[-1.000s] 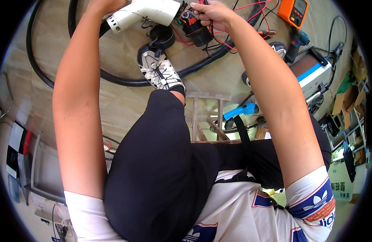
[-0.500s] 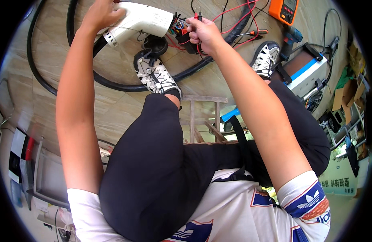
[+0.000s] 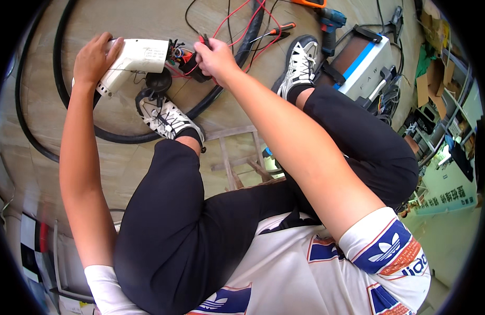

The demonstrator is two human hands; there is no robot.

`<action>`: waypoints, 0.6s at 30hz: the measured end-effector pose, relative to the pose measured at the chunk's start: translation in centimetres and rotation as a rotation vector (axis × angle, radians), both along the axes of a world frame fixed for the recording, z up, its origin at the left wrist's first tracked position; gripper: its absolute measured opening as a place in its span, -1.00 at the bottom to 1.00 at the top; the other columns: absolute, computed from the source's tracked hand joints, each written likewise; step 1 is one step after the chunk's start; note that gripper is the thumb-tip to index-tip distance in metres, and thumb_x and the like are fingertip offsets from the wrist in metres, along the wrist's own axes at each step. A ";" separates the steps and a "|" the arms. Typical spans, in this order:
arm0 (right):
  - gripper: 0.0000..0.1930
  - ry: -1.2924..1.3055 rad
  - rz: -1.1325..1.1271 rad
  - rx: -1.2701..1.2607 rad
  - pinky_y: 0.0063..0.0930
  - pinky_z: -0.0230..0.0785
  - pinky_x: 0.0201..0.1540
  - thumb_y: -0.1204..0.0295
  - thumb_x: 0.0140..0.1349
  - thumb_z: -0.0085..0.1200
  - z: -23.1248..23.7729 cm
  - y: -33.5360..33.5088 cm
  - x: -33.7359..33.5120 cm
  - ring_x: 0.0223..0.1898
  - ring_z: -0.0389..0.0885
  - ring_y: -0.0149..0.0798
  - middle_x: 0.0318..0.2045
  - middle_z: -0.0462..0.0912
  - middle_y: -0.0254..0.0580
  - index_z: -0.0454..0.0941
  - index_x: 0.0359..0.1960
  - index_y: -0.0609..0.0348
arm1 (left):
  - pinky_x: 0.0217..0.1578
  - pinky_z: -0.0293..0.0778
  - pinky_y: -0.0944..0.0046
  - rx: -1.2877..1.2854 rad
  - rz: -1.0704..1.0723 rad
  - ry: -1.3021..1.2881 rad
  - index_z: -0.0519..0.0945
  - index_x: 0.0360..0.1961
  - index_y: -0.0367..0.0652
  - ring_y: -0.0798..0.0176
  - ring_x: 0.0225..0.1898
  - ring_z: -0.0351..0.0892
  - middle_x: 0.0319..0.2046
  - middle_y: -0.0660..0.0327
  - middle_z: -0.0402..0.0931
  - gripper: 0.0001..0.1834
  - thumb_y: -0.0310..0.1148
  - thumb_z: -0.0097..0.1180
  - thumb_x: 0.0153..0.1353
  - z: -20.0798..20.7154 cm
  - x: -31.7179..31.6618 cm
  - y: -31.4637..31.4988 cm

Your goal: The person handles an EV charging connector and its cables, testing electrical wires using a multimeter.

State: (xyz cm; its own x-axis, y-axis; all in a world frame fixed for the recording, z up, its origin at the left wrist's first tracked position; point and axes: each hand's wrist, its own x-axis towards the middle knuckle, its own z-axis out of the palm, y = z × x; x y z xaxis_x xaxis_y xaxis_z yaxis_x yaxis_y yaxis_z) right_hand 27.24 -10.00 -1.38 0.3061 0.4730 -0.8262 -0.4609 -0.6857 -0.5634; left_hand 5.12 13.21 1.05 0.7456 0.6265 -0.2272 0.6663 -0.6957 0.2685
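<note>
Your left hand [image 3: 93, 59] has its grip wrapped over the rear of the white, curved, hard plastic housing [image 3: 142, 55], thumb along the upper side; how firmly it presses, can't tell. Your right hand [image 3: 219, 60] has a nearly shut pinch grip on the slim red and black probes [image 3: 203, 39], their ends poking up past the fingertips. Exact finger spacing there is too small to read.

Housing is up off to your front left, above the tiled floor [image 3: 40, 113]. Key relation: its open end faces right, straight at your right hand; the front section's long axis runs roughly left to right, and the rear bends down toward you at the left. The bundle of thin multicoloured wires [image 3: 177, 52] spills from that open end, between your hands, clearly nearer the right one. The black and red cylindrical connector piece [image 3: 194, 68] hangs on those wires, just below and left of your right hand; whether your fingers touch it, can't tell.

Nearby: black round cap [image 3: 158, 82] under the housing, by your left shoe [image 3: 166, 116]; thick black cable [image 3: 127, 139] looping over the floor; orange-handled screwdriver [image 3: 285, 28] and blue-and-black cordless drill [image 3: 332, 23] off right.
</note>
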 end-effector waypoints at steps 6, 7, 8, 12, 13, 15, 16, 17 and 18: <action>-0.62 -0.566 0.039 -0.002 -0.31 0.40 -0.32 0.15 0.27 0.20 3.4 -8.8 6.7 -0.44 0.48 -0.35 -0.50 0.57 -0.27 0.52 -0.34 0.29 | -0.22 0.48 -0.08 -0.021 0.077 0.155 0.55 -0.31 -0.17 -0.19 -0.20 0.60 -0.32 -0.06 0.63 -0.45 0.16 -0.08 0.38 -0.4 0.0 0.5; -0.64 -0.518 -0.006 -0.089 -0.34 0.39 -0.42 0.15 0.31 0.16 3.0 -10.4 8.2 -0.51 0.49 -0.38 -0.53 0.54 -0.31 0.51 -0.39 0.26 | -0.22 0.47 -0.08 -0.013 0.081 0.150 0.55 -0.31 -0.17 -0.19 -0.20 0.60 -0.32 -0.06 0.63 -0.45 0.16 -0.08 0.38 -0.2 0.4 0.7; -0.65 -0.422 -0.090 -0.219 -0.36 0.38 -0.49 0.16 0.34 0.12 2.7 -11.6 9.7 -0.55 0.51 -0.38 -0.54 0.54 -0.30 0.51 -0.37 0.24 | -0.22 0.47 -0.08 -0.007 0.082 0.151 0.54 -0.31 -0.18 -0.19 -0.20 0.60 -0.32 -0.07 0.63 -0.46 0.16 -0.08 0.38 0.1 0.6 0.5; -0.68 -0.142 -0.344 -0.408 -0.39 0.38 -0.66 0.18 0.41 0.01 -1.6 -15.3 11.1 -0.67 0.53 -0.35 -0.56 0.55 -0.26 0.51 -0.32 0.22 | -0.24 0.47 -0.09 -0.013 0.066 0.108 0.54 -0.31 -0.18 -0.20 -0.21 0.59 -0.31 -0.07 0.63 -0.47 0.14 -0.07 0.38 -0.2 0.5 0.4; -0.69 -0.142 -0.289 -0.444 -0.39 0.39 -0.66 0.19 0.42 0.00 -2.5 -15.8 10.7 -0.67 0.53 -0.35 -0.56 0.55 -0.26 0.51 -0.30 0.22 | -0.24 0.47 -0.09 -0.010 0.060 0.110 0.55 -0.29 -0.18 -0.21 -0.22 0.60 -0.31 -0.08 0.63 -0.48 0.12 -0.06 0.39 -0.3 0.4 0.4; -0.69 -0.148 -0.186 -0.516 -0.39 0.41 -0.65 0.20 0.43 -0.04 -3.2 -16.1 9.4 -0.67 0.53 -0.36 -0.56 0.55 -0.25 0.50 -0.27 0.23 | -0.23 0.48 -0.08 -0.005 0.044 0.106 0.58 -0.24 -0.20 -0.21 -0.23 0.61 -0.32 -0.10 0.63 -0.51 0.07 -0.05 0.40 -0.1 0.3 0.3; -0.68 -0.193 -0.072 -0.546 -0.21 0.56 -0.45 0.18 0.39 0.01 -3.4 -16.1 8.9 -0.48 0.69 -0.14 -0.45 0.65 -0.06 0.53 -0.22 0.26 | -0.23 0.48 -0.08 -0.008 0.049 0.117 0.58 -0.24 -0.20 -0.21 -0.22 0.61 -0.31 -0.10 0.63 -0.51 0.07 -0.05 0.40 0.0 0.2 0.3; -0.65 -0.393 0.087 -0.560 -0.16 0.56 -0.34 0.16 0.37 0.04 -4.3 -16.7 8.7 -0.37 0.70 -0.04 -0.38 0.67 0.03 0.53 -0.19 0.27 | -0.23 0.48 -0.07 -0.011 0.052 0.121 0.58 -0.23 -0.20 -0.21 -0.22 0.61 -0.31 -0.09 0.64 -0.51 0.07 -0.05 0.40 0.0 0.4 0.3; -0.62 -0.593 0.248 -0.571 -0.10 0.57 -0.24 0.13 0.35 0.06 -5.1 -17.4 8.5 -0.27 0.70 0.06 -0.31 0.68 0.12 0.54 -0.16 0.28 | -0.23 0.48 -0.07 -0.013 0.055 0.124 0.59 -0.23 -0.19 -0.21 -0.22 0.61 -0.31 -0.09 0.64 -0.51 0.07 -0.05 0.40 0.0 0.6 0.3</action>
